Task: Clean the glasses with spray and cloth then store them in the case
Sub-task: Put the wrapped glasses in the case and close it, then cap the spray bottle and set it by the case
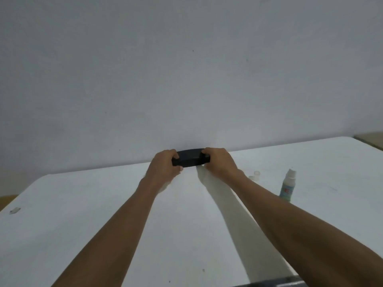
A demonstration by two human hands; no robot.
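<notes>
A black glasses case (189, 158) lies at the far edge of the white table (83, 214), close to the wall. My left hand (165, 165) grips its left end and my right hand (219, 161) grips its right end. The case looks closed; the glasses and the cloth are not visible. A small spray bottle (287, 186) with a white nozzle and a greenish label stands upright to the right of my right forearm. Its clear cap (256, 175) sits on the table just left of the bottle.
A plain grey-white wall (186, 79) rises right behind the table's far edge. A small grey scrap (15, 210) lies near the left edge. A dark object (286, 281) shows at the bottom edge of the view.
</notes>
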